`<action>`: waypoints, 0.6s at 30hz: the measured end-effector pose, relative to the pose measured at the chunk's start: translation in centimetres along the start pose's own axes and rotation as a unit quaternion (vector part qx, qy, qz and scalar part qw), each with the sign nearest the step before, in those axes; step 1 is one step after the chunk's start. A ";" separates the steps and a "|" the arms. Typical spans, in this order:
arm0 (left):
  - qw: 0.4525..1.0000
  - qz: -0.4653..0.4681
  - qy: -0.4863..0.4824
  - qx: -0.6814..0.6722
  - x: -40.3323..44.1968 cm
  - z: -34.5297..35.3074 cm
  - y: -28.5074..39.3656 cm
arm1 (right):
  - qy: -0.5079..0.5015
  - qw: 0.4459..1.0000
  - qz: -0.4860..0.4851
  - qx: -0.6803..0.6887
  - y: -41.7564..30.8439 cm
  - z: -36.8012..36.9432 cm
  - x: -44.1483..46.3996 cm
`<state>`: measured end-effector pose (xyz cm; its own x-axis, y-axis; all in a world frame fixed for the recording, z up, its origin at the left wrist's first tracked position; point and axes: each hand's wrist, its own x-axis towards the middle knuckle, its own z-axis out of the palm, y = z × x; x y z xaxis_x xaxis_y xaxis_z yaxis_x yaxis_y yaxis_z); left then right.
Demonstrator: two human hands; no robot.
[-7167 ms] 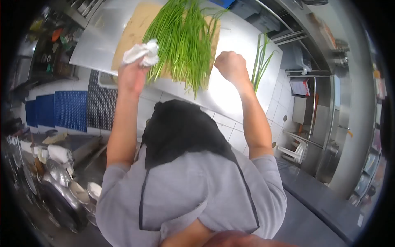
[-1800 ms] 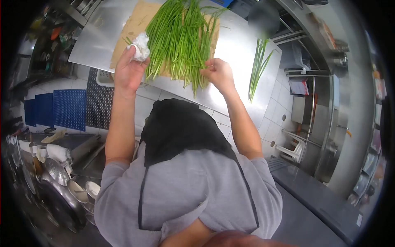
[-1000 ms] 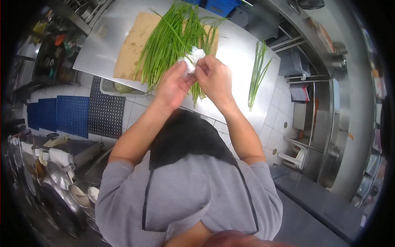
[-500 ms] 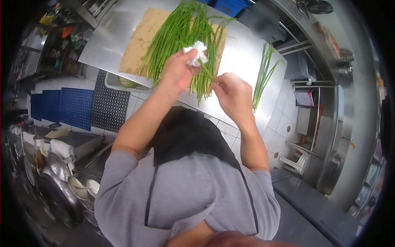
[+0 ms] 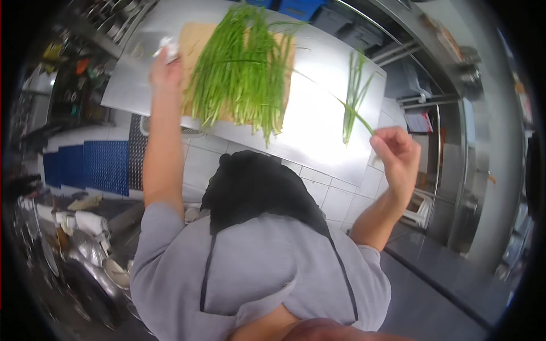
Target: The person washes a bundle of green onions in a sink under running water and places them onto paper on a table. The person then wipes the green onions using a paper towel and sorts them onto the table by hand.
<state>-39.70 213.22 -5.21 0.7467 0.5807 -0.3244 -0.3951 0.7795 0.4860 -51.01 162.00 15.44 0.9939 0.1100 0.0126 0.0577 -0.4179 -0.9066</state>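
Observation:
A large heap of long green stalks point(image 5: 242, 74) lies on a brown board point(image 5: 191, 41), its pale ends hanging toward my side of the steel table. My left hand point(image 5: 166, 71) is raised at the board's left edge, closed on a crumpled white cloth or paper point(image 5: 167, 49). Out to the right, my right hand point(image 5: 398, 150) pinches the end of one long green stalk point(image 5: 364, 121), which stretches left over the table. A small bunch of stalks point(image 5: 351, 102) lies near the table's right side, and the held stalk crosses in front of it.
The steel table point(image 5: 318, 128) spans the top of the view. Blue containers point(image 5: 301, 8) stand beyond its far edge. Metal shelving point(image 5: 438, 148) is at the right. Blue mats point(image 5: 107, 165) lie on the floor at the left, above pots and ladles point(image 5: 85, 250). A grey counter point(image 5: 443, 284) is at lower right.
My hands have moved apart from over the heap. The left went leftward with the white cloth or paper; the right went far right, drawing one stalk away from it.

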 end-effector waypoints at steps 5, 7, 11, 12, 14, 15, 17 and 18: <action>0.989 -0.067 -0.125 0.051 -5.4 1.0 1.3 | -0.076 0.984 0.070 0.142 3.8 3.4 3.0; 0.982 -0.106 -0.139 0.067 -8.5 2.5 0.6 | -0.078 0.966 0.118 0.215 5.1 5.9 3.8; 0.941 -0.173 -0.266 0.119 -12.3 2.3 -2.1 | -0.062 0.938 0.152 0.306 4.3 8.4 4.5; 0.924 -0.200 -0.310 0.097 -13.0 2.0 -3.0 | -0.058 0.939 0.136 0.310 4.1 8.8 4.6; 0.925 -0.261 -0.243 0.129 -17.8 5.4 -3.6 | -0.051 0.944 0.108 0.307 3.6 9.5 4.6; 0.909 -0.282 -0.269 0.147 -17.9 5.5 -4.4 | -0.049 0.948 0.095 0.300 3.1 9.9 4.6; 0.873 -0.323 -0.318 0.181 -17.7 5.2 -6.4 | -0.052 0.960 0.064 0.267 2.6 10.4 4.3; 0.882 -0.276 -0.305 0.229 -19.1 6.7 -7.1 | -0.057 0.968 0.044 0.242 2.5 10.7 4.1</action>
<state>-47.59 195.04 3.03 0.9621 -0.2005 -0.1848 0.2716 0.6459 0.7135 -47.82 171.04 8.73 0.9745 0.2031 -0.0958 -0.1057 0.0386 -0.9936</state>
